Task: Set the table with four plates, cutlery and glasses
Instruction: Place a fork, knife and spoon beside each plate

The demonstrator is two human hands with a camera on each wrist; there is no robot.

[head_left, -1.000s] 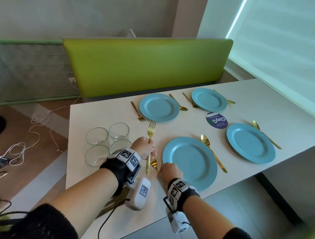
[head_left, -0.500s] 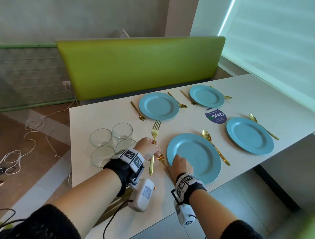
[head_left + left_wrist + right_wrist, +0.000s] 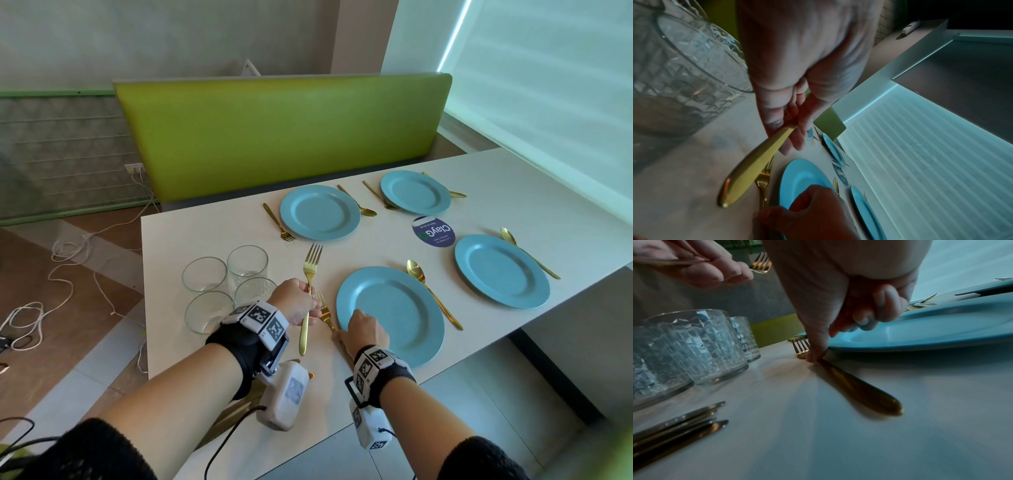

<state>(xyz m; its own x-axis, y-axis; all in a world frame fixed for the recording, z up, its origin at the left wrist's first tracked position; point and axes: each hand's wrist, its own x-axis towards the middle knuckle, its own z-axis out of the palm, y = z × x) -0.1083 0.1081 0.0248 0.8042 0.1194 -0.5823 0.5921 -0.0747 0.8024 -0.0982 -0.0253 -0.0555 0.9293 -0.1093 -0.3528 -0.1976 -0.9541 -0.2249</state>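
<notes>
My left hand [image 3: 294,301] grips a gold fork [image 3: 310,274] by the middle of its handle, tines pointing away, slightly above the white table [image 3: 212,356]. A second gold fork [image 3: 323,310] lies flat just left of the near blue plate [image 3: 390,315]. My right hand [image 3: 363,329] holds this fork [image 3: 857,386] at its neck, thumb tip on the metal and the other fingers curled. Three more blue plates [image 3: 320,212] [image 3: 415,192] [image 3: 501,270] sit further out, each with gold cutlery beside it. Several empty glasses [image 3: 205,279] cluster at the left.
A gold spoon [image 3: 431,293] lies right of the near plate. A round printed sticker [image 3: 433,231] sits mid-table. Silver cutlery [image 3: 680,423] lies near the front edge by my left wrist. A green bench back [image 3: 281,133] bounds the far side; cables [image 3: 61,260] trail on the floor at left.
My right hand has slid the lying fork rightward, up to the near plate's left rim. My left hand has kept its hold on the other fork, staying almost in place.
</notes>
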